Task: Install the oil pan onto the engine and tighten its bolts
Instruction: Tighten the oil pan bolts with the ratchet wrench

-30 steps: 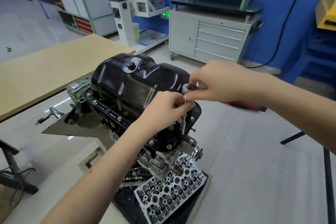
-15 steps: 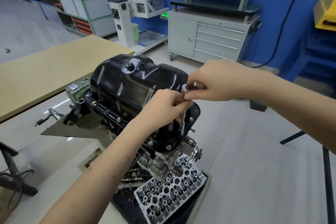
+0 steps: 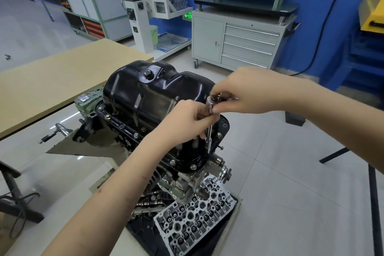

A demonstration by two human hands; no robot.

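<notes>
A glossy black oil pan (image 3: pixel 145 93) sits upside-up on the engine block (image 3: pixel 187 185), with bolts showing along its flange (image 3: pixel 225 129). A ratchet wrench (image 3: pixel 212 101) with a thin extension bar (image 3: pixel 208 139) stands on a bolt at the pan's near right edge. My right hand (image 3: pixel 247 91) grips the ratchet head from above. My left hand (image 3: pixel 187 118) pinches the extension bar just under the head. The ratchet's handle is hidden behind my right hand.
A grey cylinder head (image 3: pixel 195 214) lies in front of the engine on a black mat. A tan table (image 3: pixel 52 81) stands at the left, a grey drawer cabinet (image 3: pixel 239 43) behind. Loose metal parts (image 3: pixel 56 131) lie left of the engine.
The ratchet's red handle, visible past my right wrist a second ago, is hidden now. Both hands stay on the tool at the same bolt.
</notes>
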